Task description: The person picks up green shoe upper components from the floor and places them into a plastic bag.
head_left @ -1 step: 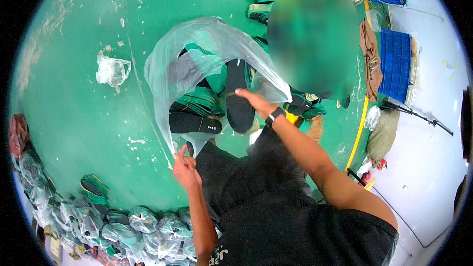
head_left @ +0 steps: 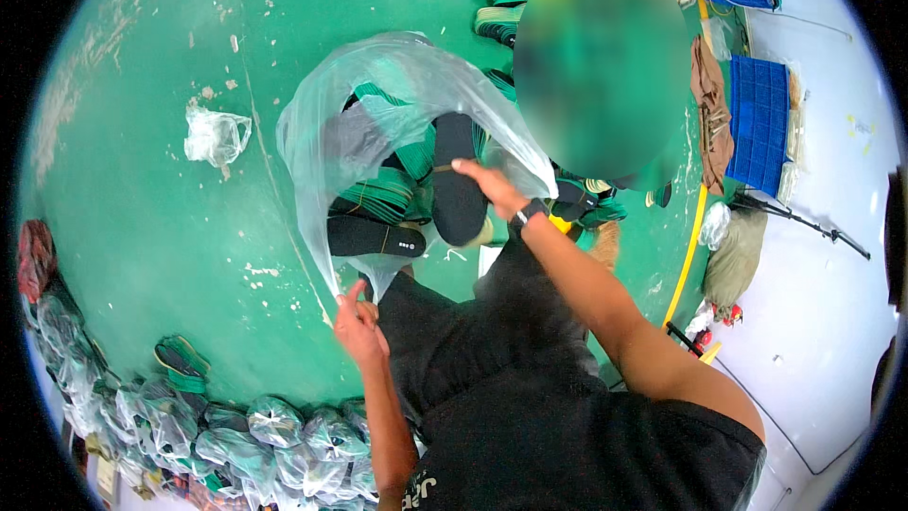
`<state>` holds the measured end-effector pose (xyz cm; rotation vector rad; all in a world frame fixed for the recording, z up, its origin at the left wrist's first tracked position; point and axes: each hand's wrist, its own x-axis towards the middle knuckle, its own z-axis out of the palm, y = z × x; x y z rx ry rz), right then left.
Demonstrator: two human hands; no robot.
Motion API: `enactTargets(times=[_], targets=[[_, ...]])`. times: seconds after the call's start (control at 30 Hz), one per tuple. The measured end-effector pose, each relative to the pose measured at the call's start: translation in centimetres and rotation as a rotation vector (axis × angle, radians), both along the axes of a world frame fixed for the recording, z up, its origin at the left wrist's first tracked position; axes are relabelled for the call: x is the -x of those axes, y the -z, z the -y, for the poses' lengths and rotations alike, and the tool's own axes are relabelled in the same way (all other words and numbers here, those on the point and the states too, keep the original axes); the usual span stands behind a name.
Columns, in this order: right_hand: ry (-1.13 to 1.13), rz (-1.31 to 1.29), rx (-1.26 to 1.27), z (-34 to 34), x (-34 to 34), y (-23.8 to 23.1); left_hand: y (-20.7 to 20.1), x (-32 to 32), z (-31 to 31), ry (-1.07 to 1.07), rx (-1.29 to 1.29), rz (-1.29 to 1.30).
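A large clear plastic bag (head_left: 317, 128) gapes on the green floor in front of me. Its near rim is pinched in my left hand (head_left: 359, 326), fingers closed. My right hand (head_left: 490, 187) grips a banded bundle of black insoles (head_left: 458, 208) at the bag's mouth, thumb on its top face; my other fingers are mostly hidden beneath. Inside the bag lie several more bundles: a black-topped insole bundle (head_left: 374, 237) near the rim and green-edged insoles (head_left: 376, 193) behind it. Those deeper in are partly veiled by the plastic.
Filled clear bags (head_left: 274, 445) line the lower left, beside a loose insole bundle (head_left: 180, 357). A small crumpled plastic bag (head_left: 218, 135) lies left. More insole stacks (head_left: 501, 24) stand beyond, near a blurred patch. Right are a blue panel (head_left: 759, 123) and a black pole (head_left: 804, 229).
My right hand and the insole bundle have shifted slightly up and farther over the bag. My left hand stays at the rim.
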<state>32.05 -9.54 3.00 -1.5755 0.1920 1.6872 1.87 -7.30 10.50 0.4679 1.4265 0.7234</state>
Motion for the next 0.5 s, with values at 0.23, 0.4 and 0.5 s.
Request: enactTargets(times=[0.23,0.4,0.5], targets=[[0.191,0.128,-0.081,-4.8,-4.1,6.2,-1.0,-1.5,0.5,0.069,-0.039,-0.028],[-0.081,0.819,-0.068,-2.0,-2.8,3.9,-1.2,-3.4,-1.2,0.02,-0.077,-0.063],[-0.178,1.052,-0.37,4.1,-0.5,-4.5,-1.2,-2.8,-0.8,-0.009,-0.06,-0.113]])
